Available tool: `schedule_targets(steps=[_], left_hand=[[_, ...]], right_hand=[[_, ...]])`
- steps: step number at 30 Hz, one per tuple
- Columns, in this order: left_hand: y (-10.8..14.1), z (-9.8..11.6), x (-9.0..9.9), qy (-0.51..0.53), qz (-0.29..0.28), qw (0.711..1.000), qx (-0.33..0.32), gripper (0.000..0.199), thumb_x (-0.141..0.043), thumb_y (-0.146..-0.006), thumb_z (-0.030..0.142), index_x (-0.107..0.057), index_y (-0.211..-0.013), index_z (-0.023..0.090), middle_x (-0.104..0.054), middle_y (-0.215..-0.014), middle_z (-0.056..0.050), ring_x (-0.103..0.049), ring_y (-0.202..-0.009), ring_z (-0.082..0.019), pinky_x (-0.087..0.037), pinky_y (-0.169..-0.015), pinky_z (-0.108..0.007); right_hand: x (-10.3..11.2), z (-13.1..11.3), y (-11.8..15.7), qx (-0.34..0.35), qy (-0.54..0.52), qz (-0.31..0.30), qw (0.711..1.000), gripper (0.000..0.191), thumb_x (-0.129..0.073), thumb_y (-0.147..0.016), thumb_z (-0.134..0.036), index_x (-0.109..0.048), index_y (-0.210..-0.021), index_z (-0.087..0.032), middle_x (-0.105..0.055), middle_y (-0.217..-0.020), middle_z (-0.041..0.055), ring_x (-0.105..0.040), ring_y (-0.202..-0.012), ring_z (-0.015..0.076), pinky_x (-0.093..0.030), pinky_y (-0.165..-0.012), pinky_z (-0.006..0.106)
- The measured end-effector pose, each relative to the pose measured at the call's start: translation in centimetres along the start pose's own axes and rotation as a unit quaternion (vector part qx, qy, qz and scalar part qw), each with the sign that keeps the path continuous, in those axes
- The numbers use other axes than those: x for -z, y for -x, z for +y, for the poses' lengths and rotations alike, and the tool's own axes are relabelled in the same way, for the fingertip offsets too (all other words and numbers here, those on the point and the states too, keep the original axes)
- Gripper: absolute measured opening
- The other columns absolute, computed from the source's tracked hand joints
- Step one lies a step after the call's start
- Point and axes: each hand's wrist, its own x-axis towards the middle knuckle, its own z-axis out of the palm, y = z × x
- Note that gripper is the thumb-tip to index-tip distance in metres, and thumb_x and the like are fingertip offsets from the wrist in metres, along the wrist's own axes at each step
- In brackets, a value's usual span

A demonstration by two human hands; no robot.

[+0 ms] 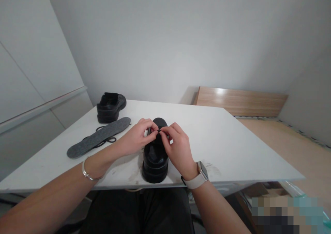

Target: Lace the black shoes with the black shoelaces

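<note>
Bracelet: silver-coloured band (86,173), worn at the left wrist.
Insole: grey insole (99,137), lying flat at a slant on the tabletop (224,148), its wider end farther from the wearer.
Lace: black lace (111,140), loosely looped, partly covered by the insole and emerging on both sides of it.
Far shoe: black shoe (110,110), upright near the back edge, beyond the insole; opening exposed, toe directed right and away.
Left hand: left hand (141,133), above the near shoe; grip drawn to a fine pinch, thumb and forefinger closed on a dark strand (158,130).
Near shoe: second black shoe (155,158), upright at the front edge, heel toward the wearer, toe pointing away; front partly hidden by both hands.
Right hand: right hand (178,142), opposite the left, fingertips nearly meeting; grip likewise pinched on the dark strand.
Watch: smartwatch (203,171) on a pale strap, right wrist.
Panel: wood-grain panel (241,102), behind the tabletop, against the wall.
</note>
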Motion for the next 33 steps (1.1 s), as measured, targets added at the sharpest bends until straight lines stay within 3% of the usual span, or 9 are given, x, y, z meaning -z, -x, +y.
schedule_targets(steps=[9,15,22,33], left_hand=[[0.1,0.1,0.7,0.02,-0.044,0.999,-0.009,0.021,-0.062,-0.089,0.038,-0.06,-0.083,0.018,-0.057,-0.084,-0.002,-0.054,-0.082,-0.018,-0.043,-0.075,-0.031],[0.7,0.3,0.6,-0.028,0.027,0.999,-0.027,0.008,-0.062,-0.089,0.024,-0.067,-0.088,0.019,-0.066,-0.087,-0.003,-0.058,-0.084,-0.018,-0.045,-0.077,-0.032],[2.0,0.5,0.1,-0.094,0.1,0.989,-0.046,0.014,-0.06,-0.09,0.019,-0.072,-0.097,0.019,-0.07,-0.087,-0.005,-0.063,-0.084,-0.02,-0.049,-0.078,-0.034],[2.4,0.4,-0.5,-0.075,0.088,0.993,-0.035,0.016,-0.057,-0.09,0.02,-0.071,-0.098,0.019,-0.065,-0.083,-0.004,-0.061,-0.082,-0.019,-0.049,-0.079,-0.033]], right_hand=[[0.1,0.1,0.0,0.0,-0.001,-0.023,1.0,0.015,-0.056,-0.095,-0.014,-0.07,-0.093,-0.017,-0.063,-0.089,0.0051,-0.059,-0.079,0.0156,-0.047,-0.072,0.027],[0.2,0.6,-0.1,0.008,-0.004,-0.008,1.0,0.015,-0.058,-0.094,-0.013,-0.071,-0.093,-0.018,-0.065,-0.09,0.0046,-0.06,-0.08,0.0154,-0.048,-0.073,0.027],[0.3,0.8,-0.2,0.014,0.032,-0.016,0.999,0.018,-0.054,-0.095,-0.012,-0.071,-0.093,-0.018,-0.064,-0.09,0.0054,-0.06,-0.082,0.017,-0.048,-0.075,0.03],[1.3,1.1,-0.6,0.01,0.118,0.003,0.993,0.021,-0.052,-0.095,-0.012,-0.071,-0.089,-0.018,-0.066,-0.091,0.0072,-0.058,-0.086,0.021,-0.047,-0.078,0.035]])
